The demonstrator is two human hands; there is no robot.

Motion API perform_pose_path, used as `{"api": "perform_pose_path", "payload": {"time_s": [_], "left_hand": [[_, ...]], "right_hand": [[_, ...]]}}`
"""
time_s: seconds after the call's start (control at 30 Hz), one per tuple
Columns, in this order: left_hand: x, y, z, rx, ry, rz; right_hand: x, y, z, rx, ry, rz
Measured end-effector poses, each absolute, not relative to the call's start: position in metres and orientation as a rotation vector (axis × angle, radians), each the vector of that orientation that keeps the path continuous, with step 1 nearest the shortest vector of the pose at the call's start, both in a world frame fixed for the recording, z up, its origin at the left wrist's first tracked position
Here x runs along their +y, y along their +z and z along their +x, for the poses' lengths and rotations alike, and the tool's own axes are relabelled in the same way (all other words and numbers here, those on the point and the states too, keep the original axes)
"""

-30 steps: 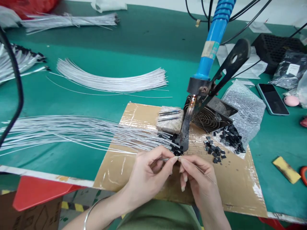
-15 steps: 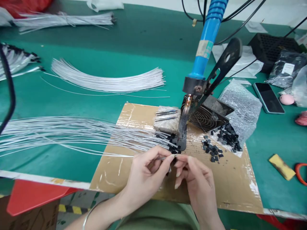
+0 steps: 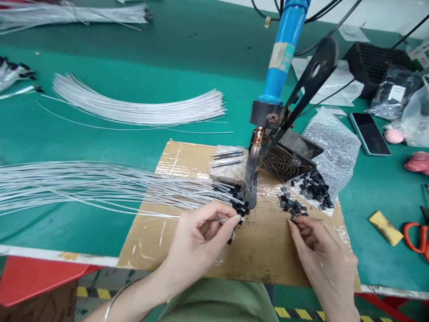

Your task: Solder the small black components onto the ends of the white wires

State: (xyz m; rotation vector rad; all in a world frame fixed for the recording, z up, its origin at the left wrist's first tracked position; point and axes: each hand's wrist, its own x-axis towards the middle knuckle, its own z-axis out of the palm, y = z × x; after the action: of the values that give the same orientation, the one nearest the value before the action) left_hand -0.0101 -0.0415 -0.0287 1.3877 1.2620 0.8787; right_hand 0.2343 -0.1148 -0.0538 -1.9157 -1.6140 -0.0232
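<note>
My left hand [image 3: 208,241] is closed, pinching a thin white wire near its end, beside the soldering iron's stand. My right hand [image 3: 323,257] is at the front edge of a small pile of black connectors [image 3: 291,205]. Its thumb and index fingertips close on one of these small black pieces, partly hidden by the fingers. White wires [image 3: 110,183] stretch in from the left, with black connectors at their right ends under the iron. A blue-handled soldering iron [image 3: 276,67] is clamped above them, tip pointing down.
A cardboard sheet [image 3: 261,259] covers the work area. Behind the iron sits a small fan [image 3: 284,163], beside a bubble-wrap bag [image 3: 335,147] with more black connectors. A bundle of white wires [image 3: 140,107] lies behind. At right are a phone [image 3: 370,134], yellow sponge [image 3: 385,228] and orange-handled scissors [image 3: 410,239].
My right hand has left the wire end by my left hand and moved right to the connector pile. My left hand keeps its pinch on the wire. The view has shifted slightly.
</note>
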Motion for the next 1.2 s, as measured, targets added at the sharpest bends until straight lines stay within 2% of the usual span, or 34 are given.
{"api": "perform_pose_path", "payload": {"time_s": [0.33, 0.97, 1.07, 1.2], "left_hand": [[-0.041, -0.027, -0.011, 1.272, 0.863, 1.407], [-0.039, -0.029, -0.012, 1.261, 0.847, 1.448], [-0.038, -0.027, -0.012, 1.259, 0.833, 1.424], [-0.035, -0.02, -0.01, 1.254, 0.826, 1.388]], "right_hand": [[-0.109, -0.052, 0.23, -1.551, -0.099, -2.097], [-0.112, -0.049, 0.241, -1.76, -0.308, -2.004], [-0.117, -0.05, 0.244, -1.701, -0.223, -1.996], [-0.123, -0.046, 0.238, -1.363, 0.122, -1.993]]}}
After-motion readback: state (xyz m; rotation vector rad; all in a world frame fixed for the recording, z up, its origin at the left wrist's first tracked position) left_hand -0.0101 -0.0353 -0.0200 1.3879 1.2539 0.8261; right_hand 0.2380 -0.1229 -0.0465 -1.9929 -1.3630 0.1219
